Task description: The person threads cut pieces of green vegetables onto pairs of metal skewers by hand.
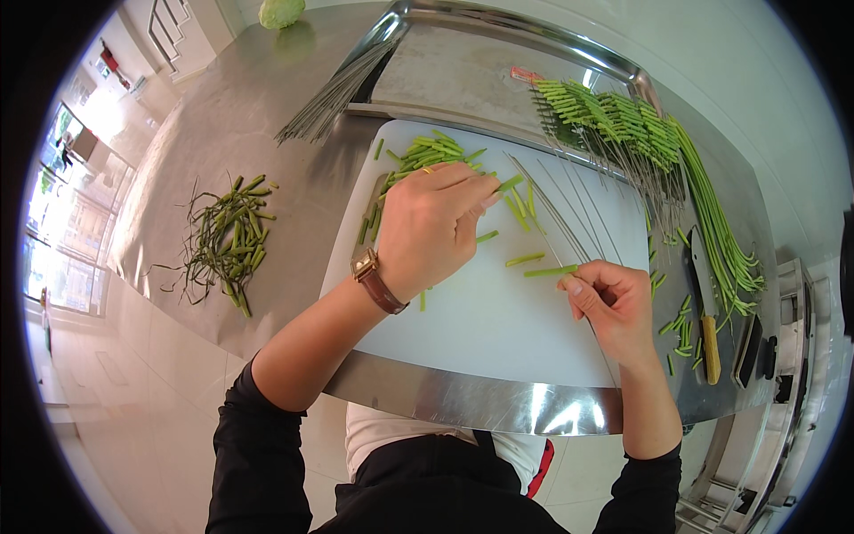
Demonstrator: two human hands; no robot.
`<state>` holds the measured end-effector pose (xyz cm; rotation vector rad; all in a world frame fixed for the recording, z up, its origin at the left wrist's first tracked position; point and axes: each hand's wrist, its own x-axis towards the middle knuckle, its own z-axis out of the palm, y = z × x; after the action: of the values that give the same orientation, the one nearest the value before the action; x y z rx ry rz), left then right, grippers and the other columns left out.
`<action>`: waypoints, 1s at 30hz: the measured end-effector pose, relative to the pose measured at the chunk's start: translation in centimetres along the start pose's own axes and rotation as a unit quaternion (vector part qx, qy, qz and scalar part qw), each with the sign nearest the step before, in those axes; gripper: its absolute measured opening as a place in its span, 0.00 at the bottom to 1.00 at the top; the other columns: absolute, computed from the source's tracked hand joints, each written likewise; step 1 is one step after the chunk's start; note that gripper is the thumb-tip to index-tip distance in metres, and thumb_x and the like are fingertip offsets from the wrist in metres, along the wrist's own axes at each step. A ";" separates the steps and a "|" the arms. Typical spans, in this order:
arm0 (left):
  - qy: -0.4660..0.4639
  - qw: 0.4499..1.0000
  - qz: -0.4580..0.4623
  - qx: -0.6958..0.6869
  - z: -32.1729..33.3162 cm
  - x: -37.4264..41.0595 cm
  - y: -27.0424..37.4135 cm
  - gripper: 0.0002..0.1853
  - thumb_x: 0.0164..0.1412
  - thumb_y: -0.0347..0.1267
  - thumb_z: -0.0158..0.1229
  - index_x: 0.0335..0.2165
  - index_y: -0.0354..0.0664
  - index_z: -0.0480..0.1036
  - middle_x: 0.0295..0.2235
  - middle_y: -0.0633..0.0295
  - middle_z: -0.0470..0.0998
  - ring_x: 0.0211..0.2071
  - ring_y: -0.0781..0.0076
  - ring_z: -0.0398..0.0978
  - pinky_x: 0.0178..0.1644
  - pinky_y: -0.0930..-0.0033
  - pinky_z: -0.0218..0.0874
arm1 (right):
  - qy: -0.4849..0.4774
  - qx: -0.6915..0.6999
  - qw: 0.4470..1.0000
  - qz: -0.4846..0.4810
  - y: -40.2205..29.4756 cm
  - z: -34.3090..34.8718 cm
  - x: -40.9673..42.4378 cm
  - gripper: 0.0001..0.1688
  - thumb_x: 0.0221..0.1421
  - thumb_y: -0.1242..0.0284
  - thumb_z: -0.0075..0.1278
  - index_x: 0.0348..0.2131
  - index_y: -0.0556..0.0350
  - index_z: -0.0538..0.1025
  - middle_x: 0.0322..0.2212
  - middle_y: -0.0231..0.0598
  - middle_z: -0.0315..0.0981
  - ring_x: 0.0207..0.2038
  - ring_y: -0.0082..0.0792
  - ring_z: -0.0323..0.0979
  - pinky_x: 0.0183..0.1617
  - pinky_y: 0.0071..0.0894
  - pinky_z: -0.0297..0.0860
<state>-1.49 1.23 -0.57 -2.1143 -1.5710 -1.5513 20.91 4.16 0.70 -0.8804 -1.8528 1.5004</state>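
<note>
My left hand, with a watch on its wrist, pinches a short green stem piece, which looks like garlic scape. Below and to the right, my right hand grips a thin metal skewer. One cut piece is on that skewer, just at my right fingertips. Both hands are over a white cutting board. A pile of cut pieces lies at the board's far left, partly hidden by my left hand. Several loose skewers and scattered pieces lie between my hands.
Behind the board, a metal tray holds filled green skewers and a bundle of bare skewers. Long uncut stems and a wooden-handled knife lie right. Trimmed ends are heaped left; a cabbage sits far left.
</note>
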 end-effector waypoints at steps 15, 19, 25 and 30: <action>-0.064 0.997 0.029 -0.042 1.0 -0.7 2.0 0.09 0.37 0.16 0.50 0.23 0.35 0.70 0.17 0.59 0.69 0.18 0.64 0.67 0.22 0.70 0.57 | 0.002 -0.029 1.000 -0.002 -0.4 0.2 0.0 0.07 0.52 0.77 0.46 0.24 0.65 0.72 0.13 0.29 0.64 0.16 0.16 0.58 0.20 0.15 0.55; -0.084 0.995 0.039 -0.048 1.2 -1.0 2.0 0.09 0.37 0.16 0.51 0.23 0.35 0.71 0.18 0.59 0.70 0.18 0.65 0.67 0.22 0.70 0.58 | -0.013 0.007 1.000 0.004 -0.2 0.0 0.1 0.08 0.52 0.77 0.46 0.24 0.66 0.72 0.13 0.29 0.64 0.16 0.16 0.58 0.20 0.15 0.55; -0.104 0.992 0.038 -0.063 1.3 -1.2 2.5 0.09 0.39 0.18 0.53 0.25 0.35 0.71 0.19 0.59 0.71 0.19 0.64 0.68 0.23 0.69 0.59 | -0.030 0.036 0.998 0.037 -0.4 -0.1 0.2 0.08 0.52 0.77 0.46 0.24 0.66 0.72 0.13 0.30 0.64 0.16 0.15 0.58 0.19 0.14 0.54; -0.135 0.988 0.030 -0.067 1.1 -1.3 2.4 0.08 0.41 0.19 0.54 0.26 0.35 0.72 0.19 0.59 0.71 0.19 0.63 0.68 0.23 0.70 0.59 | -0.033 0.073 0.995 0.061 -0.4 -0.2 0.2 0.08 0.52 0.77 0.45 0.25 0.66 0.73 0.13 0.30 0.64 0.16 0.14 0.58 0.18 0.14 0.53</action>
<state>1.10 -0.10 -1.01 -2.5125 -1.4947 -1.4396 20.87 4.36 1.16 -0.8971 -1.7356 1.7362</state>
